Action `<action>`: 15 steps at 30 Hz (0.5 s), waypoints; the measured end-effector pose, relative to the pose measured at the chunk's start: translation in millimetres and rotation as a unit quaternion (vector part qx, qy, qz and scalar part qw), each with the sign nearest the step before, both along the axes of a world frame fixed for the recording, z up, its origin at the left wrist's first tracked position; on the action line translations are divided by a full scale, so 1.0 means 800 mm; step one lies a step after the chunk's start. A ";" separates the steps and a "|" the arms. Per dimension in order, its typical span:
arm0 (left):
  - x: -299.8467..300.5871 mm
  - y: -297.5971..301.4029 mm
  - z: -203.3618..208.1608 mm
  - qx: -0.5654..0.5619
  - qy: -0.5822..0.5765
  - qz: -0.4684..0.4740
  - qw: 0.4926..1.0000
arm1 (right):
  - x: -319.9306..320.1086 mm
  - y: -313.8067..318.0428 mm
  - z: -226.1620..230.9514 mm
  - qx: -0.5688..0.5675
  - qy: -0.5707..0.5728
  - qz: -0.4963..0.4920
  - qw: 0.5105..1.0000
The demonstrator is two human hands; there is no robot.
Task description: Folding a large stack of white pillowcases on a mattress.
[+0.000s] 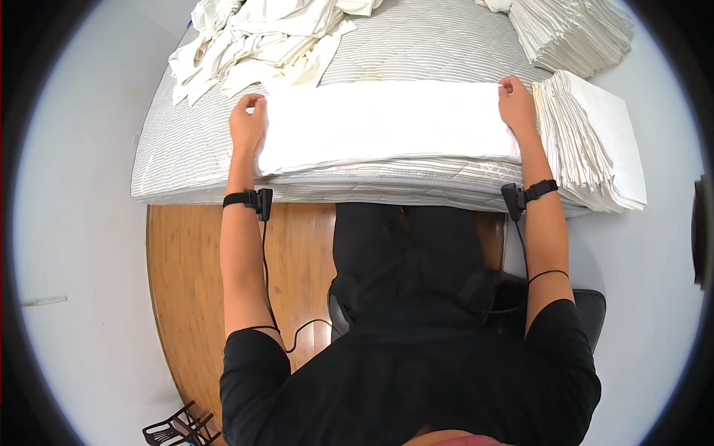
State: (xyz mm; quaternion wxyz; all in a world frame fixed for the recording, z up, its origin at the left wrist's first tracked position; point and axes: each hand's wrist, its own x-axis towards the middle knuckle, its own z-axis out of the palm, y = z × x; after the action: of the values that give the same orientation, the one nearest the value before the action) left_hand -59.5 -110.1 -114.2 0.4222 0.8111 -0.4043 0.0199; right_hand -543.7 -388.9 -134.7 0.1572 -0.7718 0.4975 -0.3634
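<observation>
A long white cloth [383,123] lies spread as a rectangle along the near edge of a striped mattress [424,52]. At its far left corner, my left hand [248,123] has its fingers curled together on the cloth's edge. My right hand [516,108] pinches the far right corner in the same way. Both hands rest low, close to the mattress top. The fingertips are partly hidden, and the cloth is so bright that its folds hardly show.
A loose heap of cream cloths [275,44] lies at the far left. Beside my right wrist stands a stack of folded cloths [587,141], with another folded stack [569,33] behind it. Black cables [265,260] run from straps on both forearms. A black seat [591,312] is at the lower right.
</observation>
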 end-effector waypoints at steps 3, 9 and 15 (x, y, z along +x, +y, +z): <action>0.000 -0.008 -0.010 0.035 0.023 0.004 0.999 | 0.003 -0.007 -0.008 0.070 0.009 -0.010 0.997; -0.052 0.001 0.014 0.142 -0.124 0.012 0.982 | 0.027 0.061 0.044 -0.118 0.185 -0.022 0.975; -0.226 -0.071 0.022 0.038 -0.177 -0.330 0.926 | 0.177 0.183 0.040 -0.144 0.137 0.248 0.948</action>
State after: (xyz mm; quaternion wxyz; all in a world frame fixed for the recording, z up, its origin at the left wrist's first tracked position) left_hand -240.2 -166.8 -96.6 0.2958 0.6302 -0.7178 0.0072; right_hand -401.8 -242.6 -102.8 0.0598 -0.9276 0.2499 -0.2712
